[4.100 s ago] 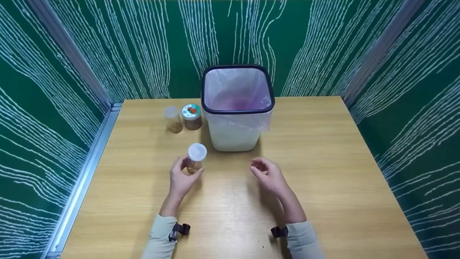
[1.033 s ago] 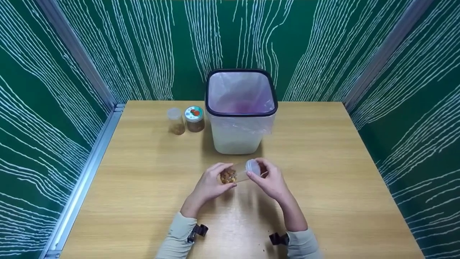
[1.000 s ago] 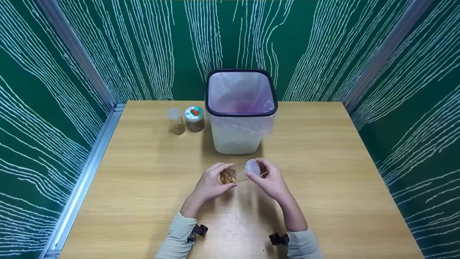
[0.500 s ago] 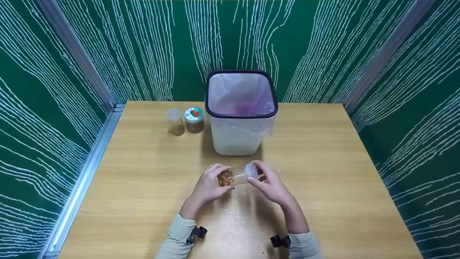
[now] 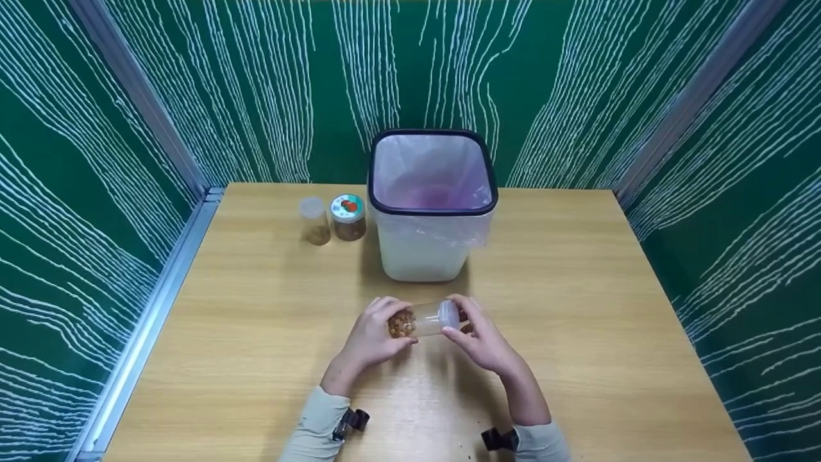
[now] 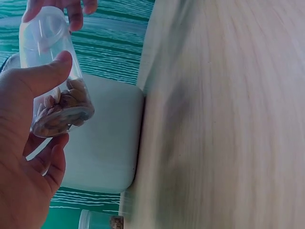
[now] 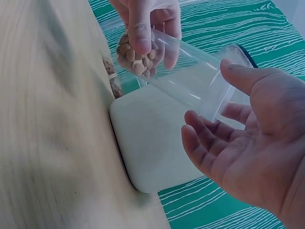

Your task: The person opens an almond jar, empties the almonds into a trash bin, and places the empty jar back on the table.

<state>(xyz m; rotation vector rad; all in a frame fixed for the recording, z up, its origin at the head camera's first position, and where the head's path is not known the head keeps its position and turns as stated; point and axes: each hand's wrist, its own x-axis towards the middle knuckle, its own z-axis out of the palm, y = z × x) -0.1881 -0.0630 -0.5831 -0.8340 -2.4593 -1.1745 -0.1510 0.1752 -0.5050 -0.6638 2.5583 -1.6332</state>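
A clear plastic jar with brown nut-like pieces at its base end is held on its side above the table. My left hand grips the base end, thumb on the near side and fingers on the far side. At the other end, the thumb and fingers of my right hand hold the translucent lid, which is on the jar. In the right wrist view the right thumb touches the lid's upper edge, with fingers curved below it. The pieces lie against the base, partly covered by my left fingers.
Beyond the hands stands a white bin with a black rim and a clear liner. Left of it are a clear lidded jar and a shorter jar with a printed lid. Green patterned walls border the wooden table.
My left hand has carried the jar rightward and tipped it from upright onto its side. My right hand, earlier apart from it, has come to the lid. Lately the jar has tilted only slightly.
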